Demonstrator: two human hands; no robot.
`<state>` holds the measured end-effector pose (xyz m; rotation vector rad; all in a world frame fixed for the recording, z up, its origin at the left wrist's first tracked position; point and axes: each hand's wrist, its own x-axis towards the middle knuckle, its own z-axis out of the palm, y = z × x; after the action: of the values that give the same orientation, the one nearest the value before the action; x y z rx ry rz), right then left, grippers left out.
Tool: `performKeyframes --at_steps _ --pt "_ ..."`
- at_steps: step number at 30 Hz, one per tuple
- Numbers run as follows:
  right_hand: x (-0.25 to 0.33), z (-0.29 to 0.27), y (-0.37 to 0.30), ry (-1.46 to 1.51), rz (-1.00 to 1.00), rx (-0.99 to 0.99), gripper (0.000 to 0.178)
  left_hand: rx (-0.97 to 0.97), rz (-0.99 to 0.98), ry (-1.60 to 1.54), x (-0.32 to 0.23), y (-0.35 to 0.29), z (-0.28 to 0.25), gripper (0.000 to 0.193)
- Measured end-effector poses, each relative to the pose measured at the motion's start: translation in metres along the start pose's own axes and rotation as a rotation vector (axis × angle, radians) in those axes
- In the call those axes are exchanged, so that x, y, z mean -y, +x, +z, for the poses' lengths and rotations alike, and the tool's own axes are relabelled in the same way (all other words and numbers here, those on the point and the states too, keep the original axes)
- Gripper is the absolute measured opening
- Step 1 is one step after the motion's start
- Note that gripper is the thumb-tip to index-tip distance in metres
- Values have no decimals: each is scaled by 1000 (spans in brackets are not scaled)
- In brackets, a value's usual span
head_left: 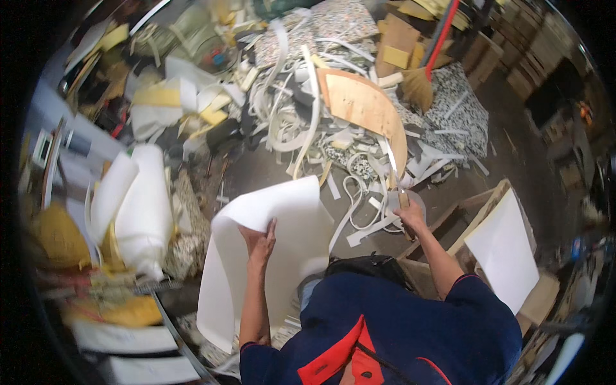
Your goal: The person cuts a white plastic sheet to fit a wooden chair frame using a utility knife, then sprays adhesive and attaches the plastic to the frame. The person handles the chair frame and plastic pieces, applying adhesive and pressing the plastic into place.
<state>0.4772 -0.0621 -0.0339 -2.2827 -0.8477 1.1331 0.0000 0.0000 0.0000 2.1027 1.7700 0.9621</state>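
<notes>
My left hand (pixel 259 242) grips a large white foam sheet (pixel 298 234) by its upper part, thumb and fingers pinching it. The sheet curls over at the top and hangs down in front of my left side. In my right hand (pixel 410 213) is a long-bladed knife (pixel 392 157), its handle wrapped by my fingers and its blade pointing away from me. The blade is apart from the sheet and lies in view against a curved wooden board (pixel 362 102) on the scrap heap beyond.
Foam strips and offcuts (pixel 289 125) cover the floor ahead. A broom (pixel 420 90) stands at the far right of the heap. White foam rolls (pixel 142 212) are at left. To my right, a wooden frame (pixel 443 224) has a white sheet (pixel 504 247) against it.
</notes>
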Motion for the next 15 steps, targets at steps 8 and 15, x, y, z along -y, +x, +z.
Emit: performKeyframes --at_steps 8,15 --pt "16 38 59 -203 124 -283 53 234 218 -11 63 328 139 37" --pt "33 92 46 -219 482 -465 47 358 399 -156 127 646 341 39"
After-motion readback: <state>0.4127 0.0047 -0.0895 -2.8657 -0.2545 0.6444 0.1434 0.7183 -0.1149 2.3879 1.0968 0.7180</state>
